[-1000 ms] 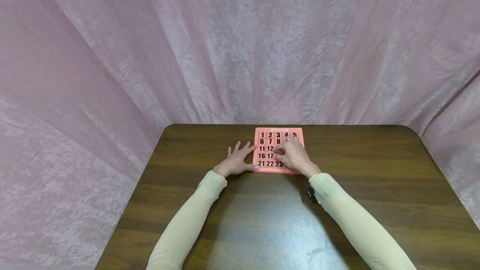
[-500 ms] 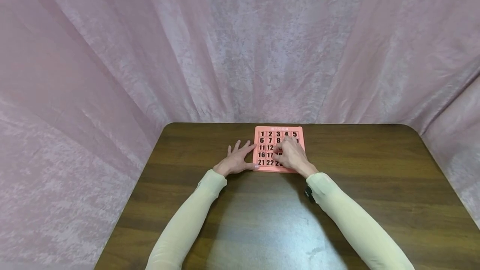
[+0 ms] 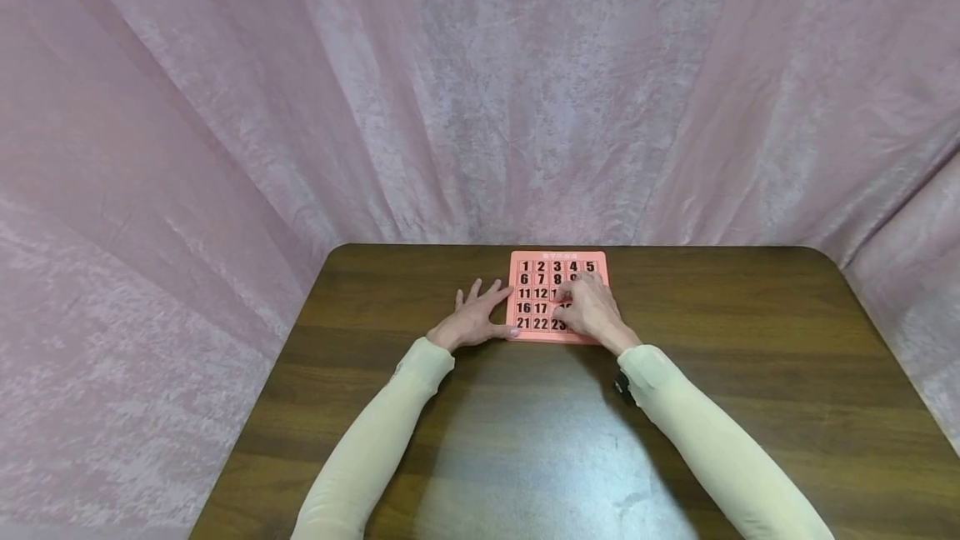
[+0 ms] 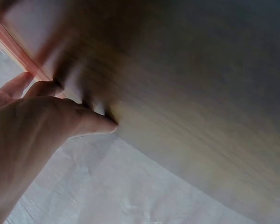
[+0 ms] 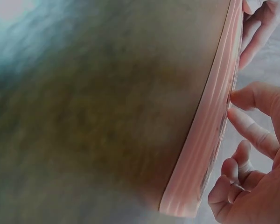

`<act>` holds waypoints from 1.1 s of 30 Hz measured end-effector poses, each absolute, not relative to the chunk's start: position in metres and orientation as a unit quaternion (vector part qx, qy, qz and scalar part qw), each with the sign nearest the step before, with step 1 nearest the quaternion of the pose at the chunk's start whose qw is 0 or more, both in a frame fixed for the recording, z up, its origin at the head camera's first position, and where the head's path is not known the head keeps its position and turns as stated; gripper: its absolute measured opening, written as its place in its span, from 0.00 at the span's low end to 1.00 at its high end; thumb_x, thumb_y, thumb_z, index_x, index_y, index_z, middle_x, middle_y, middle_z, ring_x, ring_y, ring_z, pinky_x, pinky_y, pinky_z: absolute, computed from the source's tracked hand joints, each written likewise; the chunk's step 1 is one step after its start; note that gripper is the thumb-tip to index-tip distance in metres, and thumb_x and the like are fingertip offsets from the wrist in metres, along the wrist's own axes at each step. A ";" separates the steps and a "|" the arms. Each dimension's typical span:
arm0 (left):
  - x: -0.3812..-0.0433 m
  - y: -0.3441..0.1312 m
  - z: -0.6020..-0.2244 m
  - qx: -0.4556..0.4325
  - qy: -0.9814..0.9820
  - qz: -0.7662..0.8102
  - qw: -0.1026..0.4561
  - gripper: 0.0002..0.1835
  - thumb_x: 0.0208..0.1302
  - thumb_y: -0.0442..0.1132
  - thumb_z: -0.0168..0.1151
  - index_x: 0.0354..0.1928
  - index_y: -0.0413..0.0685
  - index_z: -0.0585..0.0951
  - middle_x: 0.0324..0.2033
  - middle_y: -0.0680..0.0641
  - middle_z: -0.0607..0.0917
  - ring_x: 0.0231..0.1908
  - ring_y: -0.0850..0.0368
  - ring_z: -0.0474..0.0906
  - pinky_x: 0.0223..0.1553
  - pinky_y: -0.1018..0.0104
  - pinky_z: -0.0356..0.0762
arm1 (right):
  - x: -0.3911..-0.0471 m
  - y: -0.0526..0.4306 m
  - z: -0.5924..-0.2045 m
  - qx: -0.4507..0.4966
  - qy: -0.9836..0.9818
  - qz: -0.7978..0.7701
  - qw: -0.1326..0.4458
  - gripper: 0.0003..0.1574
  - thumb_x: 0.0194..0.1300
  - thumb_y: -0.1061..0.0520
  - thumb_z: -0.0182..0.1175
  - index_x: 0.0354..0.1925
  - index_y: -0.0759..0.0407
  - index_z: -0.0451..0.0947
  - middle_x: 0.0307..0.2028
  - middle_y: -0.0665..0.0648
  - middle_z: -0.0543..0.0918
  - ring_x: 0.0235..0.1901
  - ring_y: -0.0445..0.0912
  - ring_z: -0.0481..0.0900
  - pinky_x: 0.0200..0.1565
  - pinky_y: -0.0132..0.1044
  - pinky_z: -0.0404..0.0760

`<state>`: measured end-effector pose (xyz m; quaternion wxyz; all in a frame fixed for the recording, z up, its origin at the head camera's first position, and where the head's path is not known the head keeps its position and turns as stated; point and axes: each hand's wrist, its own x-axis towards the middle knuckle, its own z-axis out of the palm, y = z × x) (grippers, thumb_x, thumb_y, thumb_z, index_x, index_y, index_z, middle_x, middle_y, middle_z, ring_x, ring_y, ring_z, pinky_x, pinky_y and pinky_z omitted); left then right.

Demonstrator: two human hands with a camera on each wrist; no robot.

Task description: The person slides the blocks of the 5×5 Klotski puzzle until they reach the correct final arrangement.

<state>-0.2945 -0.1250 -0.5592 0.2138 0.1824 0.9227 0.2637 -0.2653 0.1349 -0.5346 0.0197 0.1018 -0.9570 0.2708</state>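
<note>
On the dark wooden tabletop (image 3: 390, 298), toward its far edge, the left hand (image 3: 471, 322) lies flat with its fingers (image 3: 480, 294) spread and straight, pointing away from the person. The thumb tip and the forefinger touch the left edge of the pink number puzzle (image 3: 536, 297); from the left wrist camera the thumb (image 4: 86, 122) presses on the wood just beside that pink edge. The puzzle lies flat near the middle of the tabletop's far side, its black numbered tiles set in rows, with 1 to 5 along the far row. Over the puzzle's right half rests the right hand (image 3: 592, 308), fingers loosely bent, fingertips down on tiles in the middle rows and hiding several numbers. From the right wrist camera, two fingers (image 5: 252, 130) touch the board's face. Pink cloth (image 3: 225, 123) hangs behind and to both sides.
</note>
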 end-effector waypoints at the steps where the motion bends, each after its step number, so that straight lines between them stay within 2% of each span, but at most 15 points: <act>1: -0.295 -0.125 -0.560 0.182 0.923 0.264 0.214 0.52 0.71 0.60 0.73 0.89 0.65 0.56 0.90 0.47 0.47 0.90 0.39 0.26 0.86 0.30 0.22 | -0.265 0.136 -0.535 0.102 -0.956 0.275 0.019 0.09 0.59 0.57 0.74 0.39 0.58 0.92 0.46 0.63 0.90 0.57 0.64 0.80 0.60 0.64 0.77; 6: -0.294 -0.124 -0.559 0.179 0.924 0.261 0.216 0.52 0.71 0.60 0.73 0.89 0.65 0.55 0.90 0.48 0.47 0.90 0.40 0.26 0.86 0.31 0.21 | -0.265 0.144 -0.538 0.105 -0.954 0.281 0.017 0.09 0.60 0.56 0.74 0.40 0.56 0.93 0.48 0.66 0.90 0.58 0.67 0.80 0.61 0.64 0.78; 16: -0.284 -0.122 -0.542 0.181 0.926 0.254 0.214 0.51 0.73 0.59 0.72 0.89 0.63 0.56 0.90 0.46 0.48 0.90 0.38 0.28 0.86 0.30 0.23 | -0.263 0.159 -0.538 0.104 -0.947 0.302 0.019 0.08 0.60 0.57 0.75 0.39 0.54 0.95 0.42 0.63 0.88 0.49 0.61 0.75 0.47 0.54 0.71; 21: -0.283 -0.123 -0.546 0.185 0.923 0.263 0.210 0.51 0.72 0.61 0.72 0.89 0.63 0.57 0.90 0.45 0.49 0.90 0.37 0.28 0.86 0.29 0.23 | -0.258 0.159 -0.540 0.108 -0.942 0.316 0.024 0.11 0.61 0.54 0.78 0.43 0.54 0.94 0.43 0.64 0.86 0.49 0.61 0.73 0.50 0.57 0.71; 25: -0.279 -0.126 -0.547 0.180 0.921 0.267 0.219 0.51 0.71 0.60 0.73 0.89 0.63 0.57 0.90 0.45 0.49 0.90 0.36 0.29 0.85 0.28 0.24 | -0.249 0.155 -0.543 0.127 -0.940 0.318 0.008 0.17 0.60 0.51 0.81 0.47 0.53 0.93 0.48 0.66 0.86 0.54 0.63 0.73 0.55 0.60 0.70; 29: -0.277 -0.125 -0.544 0.180 0.922 0.266 0.217 0.50 0.73 0.57 0.72 0.89 0.60 0.57 0.90 0.43 0.48 0.90 0.36 0.29 0.86 0.29 0.24 | -0.241 0.153 -0.542 0.146 -0.942 0.303 -0.009 0.17 0.58 0.49 0.82 0.46 0.51 0.94 0.48 0.64 0.82 0.54 0.61 0.71 0.53 0.55 0.67; 33: -0.282 -0.121 -0.545 0.180 0.924 0.262 0.211 0.50 0.73 0.57 0.72 0.89 0.61 0.56 0.90 0.45 0.47 0.90 0.38 0.27 0.86 0.29 0.23 | -0.240 0.154 -0.537 0.151 -0.944 0.293 -0.007 0.14 0.59 0.50 0.82 0.44 0.50 0.94 0.45 0.61 0.81 0.52 0.59 0.70 0.50 0.52 0.65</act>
